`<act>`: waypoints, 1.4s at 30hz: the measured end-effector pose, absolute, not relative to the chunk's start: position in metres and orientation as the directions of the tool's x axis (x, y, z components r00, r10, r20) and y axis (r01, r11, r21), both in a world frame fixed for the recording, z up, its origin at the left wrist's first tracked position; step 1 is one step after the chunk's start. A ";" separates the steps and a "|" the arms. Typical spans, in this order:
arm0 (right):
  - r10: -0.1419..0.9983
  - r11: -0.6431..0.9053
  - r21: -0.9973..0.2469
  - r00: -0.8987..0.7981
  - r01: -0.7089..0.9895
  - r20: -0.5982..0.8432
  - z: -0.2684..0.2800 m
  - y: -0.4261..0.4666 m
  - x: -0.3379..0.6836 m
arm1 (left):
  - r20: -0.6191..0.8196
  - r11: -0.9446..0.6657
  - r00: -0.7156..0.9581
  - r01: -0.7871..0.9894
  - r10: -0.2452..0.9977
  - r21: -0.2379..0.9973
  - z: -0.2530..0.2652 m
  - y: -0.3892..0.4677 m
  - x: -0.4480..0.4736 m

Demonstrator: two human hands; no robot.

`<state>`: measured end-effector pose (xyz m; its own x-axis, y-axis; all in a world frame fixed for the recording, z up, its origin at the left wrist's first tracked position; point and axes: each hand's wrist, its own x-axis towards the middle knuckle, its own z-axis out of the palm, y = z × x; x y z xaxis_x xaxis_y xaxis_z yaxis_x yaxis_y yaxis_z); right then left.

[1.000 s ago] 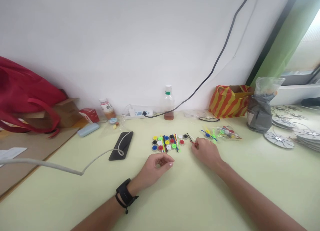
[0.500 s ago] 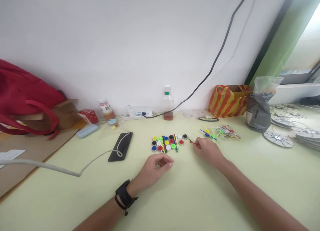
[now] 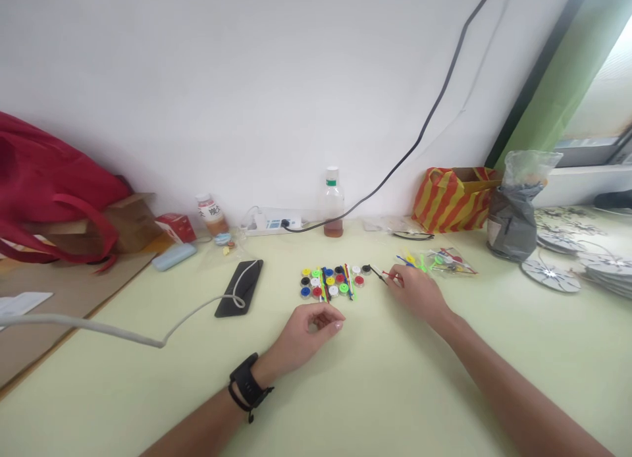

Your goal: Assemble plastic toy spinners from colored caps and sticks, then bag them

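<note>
Red stick (image 3: 392, 274) is pinched by right hand (image 3: 417, 291), black stick (image 3: 378, 274) slanted just to its left; left hand (image 3: 307, 335) is loosely cupped

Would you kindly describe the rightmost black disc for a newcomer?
In front of the green-banded bottle lie coloured discs. At their right end, toward the right hand, is the black disc, behind a red disc; the other black discs lie farther left.

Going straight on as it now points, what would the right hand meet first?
Most likely the black stick just ahead of the right hand, though exact depth is unclear.
</note>
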<state>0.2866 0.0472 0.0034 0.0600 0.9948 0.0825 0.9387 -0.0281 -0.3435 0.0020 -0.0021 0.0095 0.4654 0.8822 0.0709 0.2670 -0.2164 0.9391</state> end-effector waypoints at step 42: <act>0.985 -0.161 -0.194 0.171 0.968 0.034 -0.004 0.043 0.269 | 0.064 -0.235 0.500 0.287 0.864 0.929 0.011 -0.004 0.003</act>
